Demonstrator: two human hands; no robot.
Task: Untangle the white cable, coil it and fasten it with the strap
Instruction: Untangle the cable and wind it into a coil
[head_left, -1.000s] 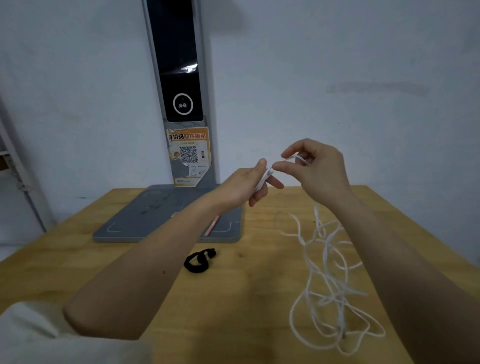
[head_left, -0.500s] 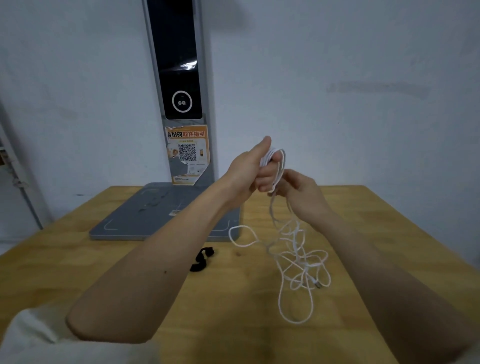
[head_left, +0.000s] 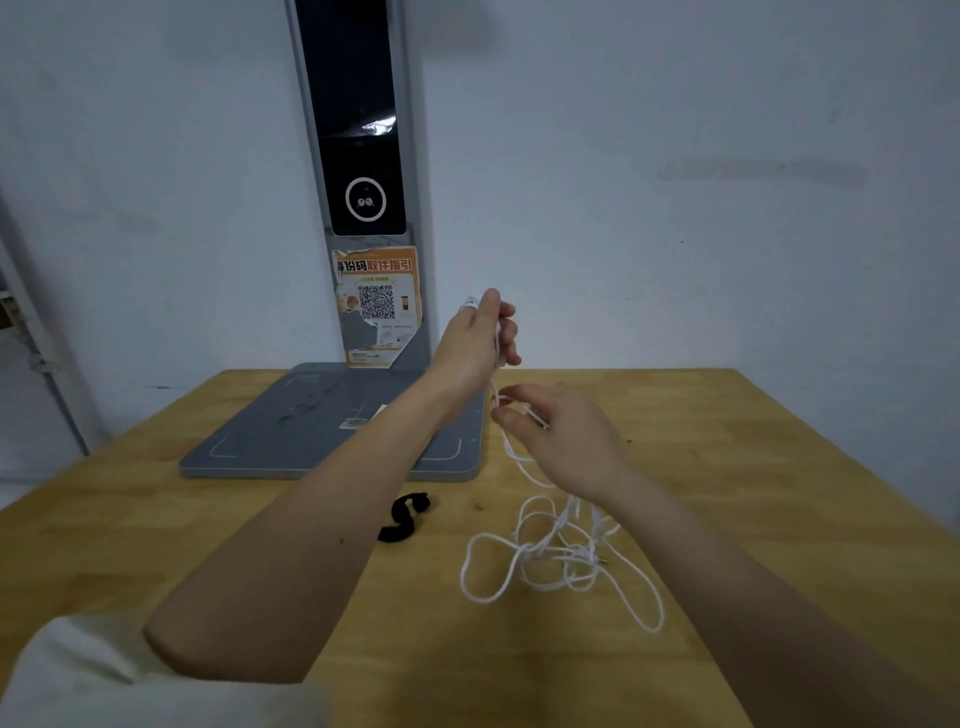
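The white cable (head_left: 550, 558) lies in a loose tangle of loops on the wooden table (head_left: 753, 467), and one strand rises from it to my hands. My left hand (head_left: 475, 343) is raised above the table and grips the cable's upper end, a white plug tip showing above its fingers. Just below it, my right hand (head_left: 558, 431) pinches the same strand between thumb and fingers. The black strap (head_left: 405, 517) lies curled on the table, left of the tangle and apart from both hands.
A grey flat base (head_left: 291, 431) with a tall dark-screened post (head_left: 358, 130) stands at the back of the table against the white wall. A paper with a QR code (head_left: 376, 301) is stuck on the post.
My right hand has dropped away from the left and slid down the strand. The tangle has sunk from hanging in the air onto the table and spread out.
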